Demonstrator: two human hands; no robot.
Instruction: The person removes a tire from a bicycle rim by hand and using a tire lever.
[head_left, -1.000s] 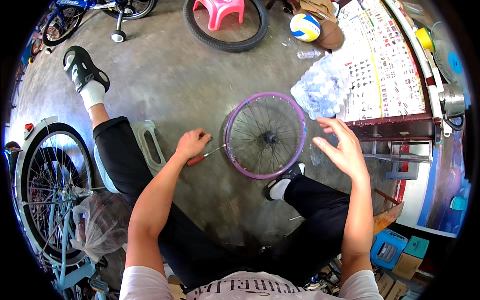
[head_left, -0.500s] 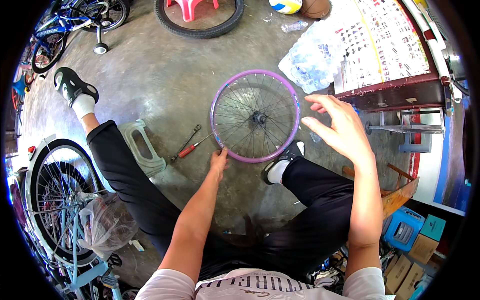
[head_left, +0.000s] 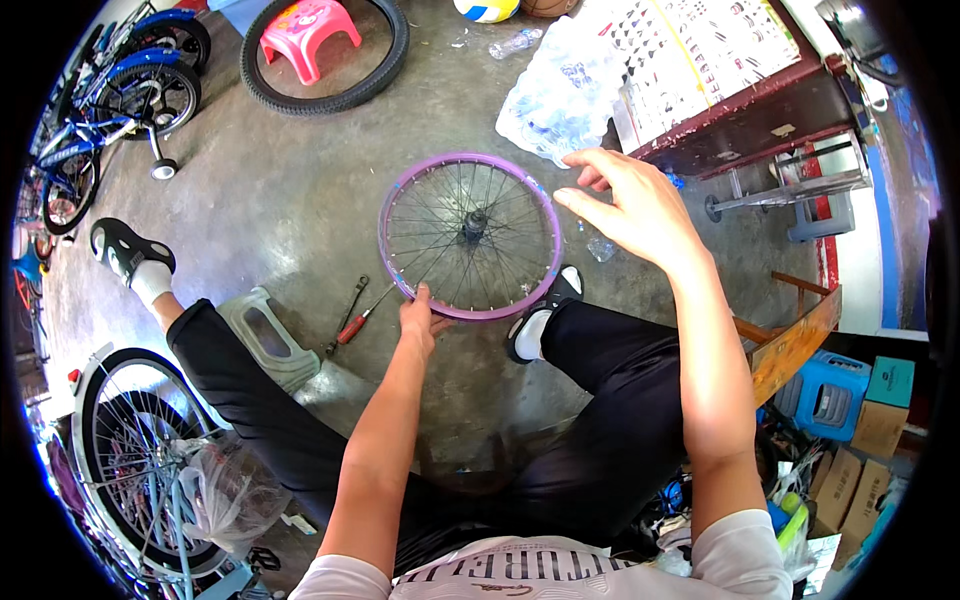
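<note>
A bare bicycle wheel (head_left: 470, 312) with a purple rim, dark spokes and a dark hub is in front of me, slightly tilted. My left hand (head_left: 420, 312) grips its near-left rim, thumb on top and fingers underneath. Off the wheel's right side, my right hand (head_left: 622, 205) is held in the air, thumb and fingers apart, with nothing in it. Close to the wheel's near-right edge is my right shoe (head_left: 545, 315). A red-handled screwdriver (head_left: 352, 328) and a dark wrench (head_left: 357, 296) lie on the floor left of my left hand.
A grey-green plastic stool (head_left: 268, 345) lies beside my left leg. Beyond the wheel, a black tire (head_left: 375, 85) surrounds a pink stool (head_left: 309, 30). Plastic-wrapped bottles (head_left: 562, 90) sit by a dark red cabinet (head_left: 735, 130). A bicycle wheel (head_left: 140, 440) stands at left.
The near rim of the purple wheel has lifted a little, and my left fingers are now under it. My right hand stays raised and open. The whole view has shifted.
</note>
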